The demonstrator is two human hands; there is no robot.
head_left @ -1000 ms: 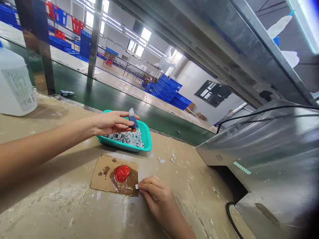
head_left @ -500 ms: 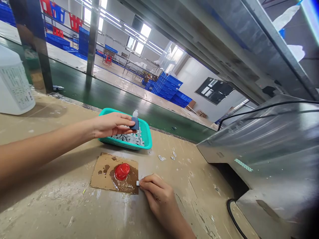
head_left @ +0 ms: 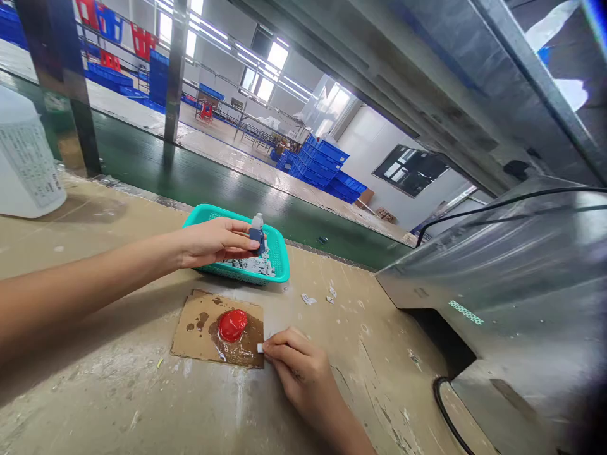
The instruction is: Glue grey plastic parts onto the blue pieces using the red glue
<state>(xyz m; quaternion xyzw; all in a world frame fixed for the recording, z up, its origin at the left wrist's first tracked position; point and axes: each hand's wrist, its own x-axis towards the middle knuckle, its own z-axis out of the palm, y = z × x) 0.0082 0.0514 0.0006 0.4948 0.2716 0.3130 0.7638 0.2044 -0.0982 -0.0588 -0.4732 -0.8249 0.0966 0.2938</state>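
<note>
Over the teal basket (head_left: 283, 259), my left hand (head_left: 215, 242) pinches a small dark blue part with a pale translucent top (head_left: 257, 234), held upright. Many small grey-white pieces (head_left: 253, 263) lie in the basket. My right hand (head_left: 301, 363) is closed, with a little white piece (head_left: 260, 347) between thumb and forefinger. That piece is at the right edge of a cardboard square (head_left: 190, 344). On the cardboard sits a glossy red cap-like object (head_left: 232, 325) amid a wet brown stain.
Several loose white bits (head_left: 308, 299) lie right of the basket. A white plastic jug (head_left: 26, 158) stands at the left. A metal machine housing (head_left: 512, 303) with a black cable (head_left: 443, 411) occupies the right. Behind the table runs a green conveyor belt (head_left: 213, 180).
My left hand has turned the dark blue part, so more of its face and pale top show. My right hand has shifted very slightly left with its white piece.
</note>
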